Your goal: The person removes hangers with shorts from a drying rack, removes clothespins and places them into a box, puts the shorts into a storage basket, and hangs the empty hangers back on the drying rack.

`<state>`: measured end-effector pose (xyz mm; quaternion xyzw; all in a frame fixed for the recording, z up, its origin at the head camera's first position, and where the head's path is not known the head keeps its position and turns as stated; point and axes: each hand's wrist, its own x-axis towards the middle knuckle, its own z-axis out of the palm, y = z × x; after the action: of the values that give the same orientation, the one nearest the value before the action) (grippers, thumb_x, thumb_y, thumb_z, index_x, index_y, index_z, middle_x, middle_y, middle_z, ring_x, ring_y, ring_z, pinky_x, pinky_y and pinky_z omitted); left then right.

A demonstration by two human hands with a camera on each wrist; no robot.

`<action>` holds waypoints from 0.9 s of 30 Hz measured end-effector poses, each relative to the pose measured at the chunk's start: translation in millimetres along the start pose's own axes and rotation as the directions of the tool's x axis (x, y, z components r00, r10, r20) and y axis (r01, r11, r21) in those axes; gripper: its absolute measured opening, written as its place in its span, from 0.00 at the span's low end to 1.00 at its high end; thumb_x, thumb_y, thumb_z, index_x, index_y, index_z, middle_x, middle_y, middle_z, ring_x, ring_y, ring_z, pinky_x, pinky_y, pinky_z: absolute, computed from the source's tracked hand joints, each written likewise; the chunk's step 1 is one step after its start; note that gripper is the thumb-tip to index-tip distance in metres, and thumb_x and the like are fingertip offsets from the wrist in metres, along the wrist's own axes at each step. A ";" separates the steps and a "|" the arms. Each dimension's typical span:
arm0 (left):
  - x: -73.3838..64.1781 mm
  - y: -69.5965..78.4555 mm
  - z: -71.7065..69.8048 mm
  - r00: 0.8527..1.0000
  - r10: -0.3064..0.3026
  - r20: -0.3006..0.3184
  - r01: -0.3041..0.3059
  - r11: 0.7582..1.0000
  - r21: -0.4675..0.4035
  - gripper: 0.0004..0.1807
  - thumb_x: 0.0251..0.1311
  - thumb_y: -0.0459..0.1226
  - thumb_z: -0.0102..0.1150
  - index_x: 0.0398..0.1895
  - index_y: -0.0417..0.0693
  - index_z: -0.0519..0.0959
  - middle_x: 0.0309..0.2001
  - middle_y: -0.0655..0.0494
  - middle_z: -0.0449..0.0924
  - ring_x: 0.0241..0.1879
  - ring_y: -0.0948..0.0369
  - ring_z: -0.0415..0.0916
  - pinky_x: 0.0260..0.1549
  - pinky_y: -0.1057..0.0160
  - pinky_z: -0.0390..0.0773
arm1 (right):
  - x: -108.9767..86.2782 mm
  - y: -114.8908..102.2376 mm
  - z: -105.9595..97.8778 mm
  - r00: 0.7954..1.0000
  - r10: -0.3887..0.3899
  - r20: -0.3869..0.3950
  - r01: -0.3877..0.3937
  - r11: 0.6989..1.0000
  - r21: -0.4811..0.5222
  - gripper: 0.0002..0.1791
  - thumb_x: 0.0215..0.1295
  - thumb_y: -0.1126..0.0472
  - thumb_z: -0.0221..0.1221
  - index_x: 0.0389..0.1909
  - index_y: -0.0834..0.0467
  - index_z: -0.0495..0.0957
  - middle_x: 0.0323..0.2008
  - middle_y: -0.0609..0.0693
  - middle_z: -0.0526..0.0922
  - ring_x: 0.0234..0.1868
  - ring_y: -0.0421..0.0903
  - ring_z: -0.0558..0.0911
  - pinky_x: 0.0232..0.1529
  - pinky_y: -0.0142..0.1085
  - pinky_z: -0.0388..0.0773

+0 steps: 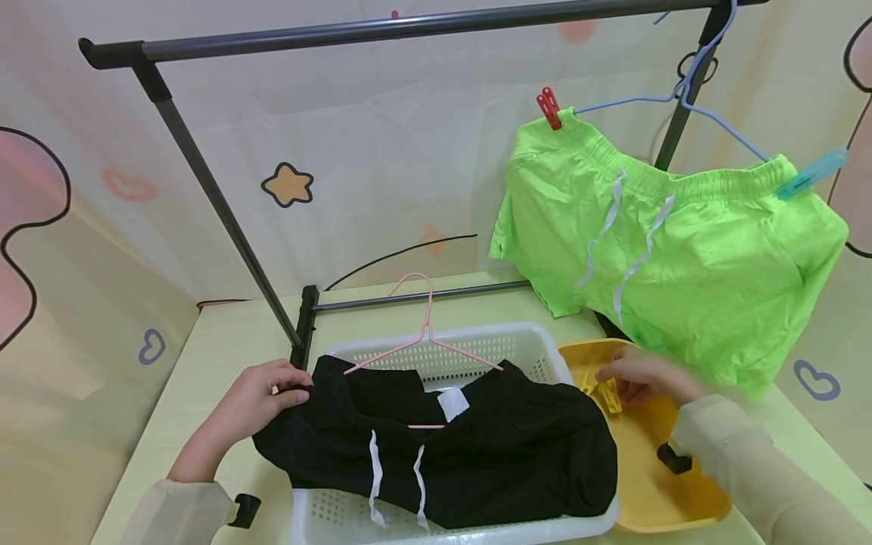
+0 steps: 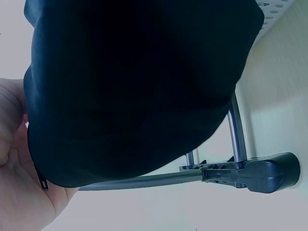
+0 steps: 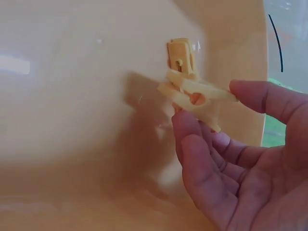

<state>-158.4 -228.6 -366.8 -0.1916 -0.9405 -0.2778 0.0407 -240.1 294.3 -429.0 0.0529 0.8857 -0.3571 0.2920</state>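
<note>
Black shorts (image 1: 518, 446) with white drawstrings lie spread over a white basket (image 1: 490, 337). A pink hanger (image 1: 429, 310) sits at their waist, its hook upright and part of it hidden by the cloth. My left hand (image 1: 255, 401) pinches the left end of the waistband; in the left wrist view the dark cloth (image 2: 139, 91) covers most of its fingers. Over the yellow tray (image 1: 654, 484), my right hand (image 1: 640, 375) holds a yellow clothespin (image 3: 207, 98) between thumb and fingers. Another yellow clothespin (image 3: 180, 50) lies just behind it in the tray.
Bright green shorts (image 1: 668, 250) hang at the right from a blue hanger (image 1: 722, 121), held by a red clothespin (image 1: 549, 108) and a light blue clothespin (image 1: 812, 174). A dark rack (image 1: 381, 32) spans the top, its left post slanting down behind the basket.
</note>
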 end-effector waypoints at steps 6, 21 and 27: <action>-0.6 0.4 0.2 1.000 -0.004 0.006 0.004 1.000 0.008 0.07 0.47 0.30 0.61 0.31 0.47 0.80 0.28 0.62 0.75 0.28 0.70 0.66 0.27 0.69 0.69 | 1.3 0.7 5.4 1.000 0.001 -0.026 -0.001 1.000 -0.012 0.14 0.55 0.56 0.55 0.26 0.61 0.63 0.13 0.48 0.67 0.13 0.41 0.72 0.18 0.33 0.73; -1.2 2.3 -0.7 1.000 0.012 -0.004 -0.012 1.000 0.011 0.07 0.47 0.29 0.61 0.31 0.47 0.80 0.29 0.62 0.75 0.29 0.70 0.66 0.27 0.69 0.69 | 3.8 5.5 12.4 0.999 0.027 0.024 -0.027 1.000 -0.007 0.14 0.55 0.55 0.55 0.27 0.62 0.65 0.12 0.46 0.69 0.12 0.38 0.72 0.18 0.31 0.73; -1.1 1.8 -0.4 1.000 0.006 -0.002 -0.006 1.000 0.006 0.07 0.47 0.30 0.61 0.31 0.47 0.80 0.29 0.62 0.75 0.29 0.70 0.66 0.27 0.69 0.69 | 5.6 8.8 13.6 0.999 0.027 0.032 -0.028 1.000 0.012 0.15 0.56 0.54 0.55 0.26 0.62 0.65 0.11 0.46 0.69 0.11 0.37 0.72 0.17 0.29 0.72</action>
<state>-156.7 -227.7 -365.8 -0.1941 -0.9407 -0.2750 0.0434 -235.6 291.1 -445.2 0.0613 0.8779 -0.3594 0.3104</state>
